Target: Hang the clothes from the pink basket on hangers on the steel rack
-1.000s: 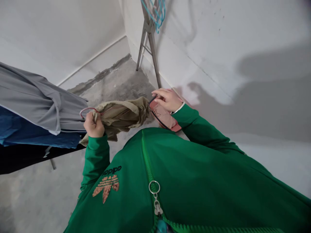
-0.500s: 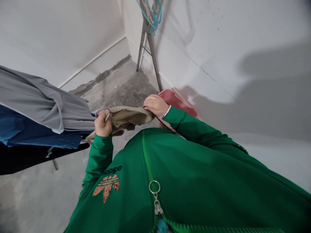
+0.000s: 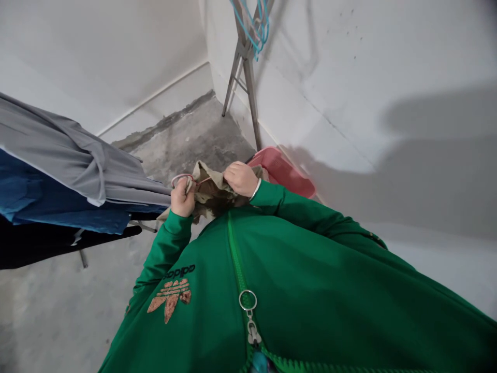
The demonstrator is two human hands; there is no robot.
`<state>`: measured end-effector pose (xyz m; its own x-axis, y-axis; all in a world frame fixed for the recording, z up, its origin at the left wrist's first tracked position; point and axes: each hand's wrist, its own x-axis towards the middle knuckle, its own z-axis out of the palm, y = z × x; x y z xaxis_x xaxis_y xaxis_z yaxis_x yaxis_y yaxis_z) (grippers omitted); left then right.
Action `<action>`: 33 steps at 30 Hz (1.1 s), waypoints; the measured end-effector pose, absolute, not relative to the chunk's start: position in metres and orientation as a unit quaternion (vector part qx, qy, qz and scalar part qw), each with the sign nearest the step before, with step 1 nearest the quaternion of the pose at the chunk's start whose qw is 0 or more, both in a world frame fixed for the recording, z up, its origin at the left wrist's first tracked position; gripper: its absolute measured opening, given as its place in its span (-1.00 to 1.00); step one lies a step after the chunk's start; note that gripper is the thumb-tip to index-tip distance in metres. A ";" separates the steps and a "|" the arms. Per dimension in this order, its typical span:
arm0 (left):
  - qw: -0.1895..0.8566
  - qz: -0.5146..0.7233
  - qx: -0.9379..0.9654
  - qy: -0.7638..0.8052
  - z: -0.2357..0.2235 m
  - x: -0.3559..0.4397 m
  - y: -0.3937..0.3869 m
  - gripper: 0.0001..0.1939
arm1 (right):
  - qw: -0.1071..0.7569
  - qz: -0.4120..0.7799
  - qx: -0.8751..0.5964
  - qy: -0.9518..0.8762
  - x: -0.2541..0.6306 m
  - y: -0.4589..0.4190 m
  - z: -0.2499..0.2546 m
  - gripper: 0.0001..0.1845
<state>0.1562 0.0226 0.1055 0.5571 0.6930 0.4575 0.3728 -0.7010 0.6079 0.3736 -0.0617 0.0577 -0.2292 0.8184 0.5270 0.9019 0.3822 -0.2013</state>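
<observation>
A khaki garment (image 3: 205,173) hangs between my two hands in front of my chest. My left hand (image 3: 183,199) is closed on its left edge, together with a thin pink hanger (image 3: 179,176) whose curved part loops above the fingers. A straight stretch of that hanger runs toward my right hand (image 3: 241,179), inside the garment's opening. My right hand is closed on the garment's upper edge; its fingertips are partly hidden in the cloth. The lower part of the garment drops out of sight behind my green jacket (image 3: 295,274).
Grey cloth (image 3: 70,155), blue cloth (image 3: 66,207) and black cloth (image 3: 58,243) hang at the left. A pink basket (image 3: 287,171) sits against the right wall. Beyond it stands a metal rack leg (image 3: 252,98), with blue hangers (image 3: 261,33) above.
My left hand has moved right and my right hand slightly left, so they are closer together. The garment, stretched before, is now bunched with its opening gaping. More of the basket shows.
</observation>
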 end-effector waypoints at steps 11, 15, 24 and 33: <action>0.154 0.269 0.882 0.356 0.108 0.096 0.075 -0.88 | 0.325 0.038 -0.625 -0.709 0.421 -0.070 0.071 -0.67; 0.104 0.255 0.896 0.348 0.119 0.098 0.060 -0.76 | 0.368 0.078 -0.612 -0.695 0.422 -0.071 0.075 -0.67; 0.219 0.202 0.895 0.332 0.123 0.090 0.065 -0.45 | 0.430 0.176 -0.601 -0.650 0.439 -0.075 0.095 -0.71; 0.261 0.255 0.857 0.364 0.120 0.077 0.077 -0.70 | 0.457 0.239 -0.612 -0.600 0.444 -0.081 0.097 -0.69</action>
<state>0.0769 0.0773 0.1203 0.6048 0.7568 0.2479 0.4908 -0.5993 0.6324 0.4443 -0.0810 0.0975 0.1665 0.9523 0.2558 0.5150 0.1373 -0.8462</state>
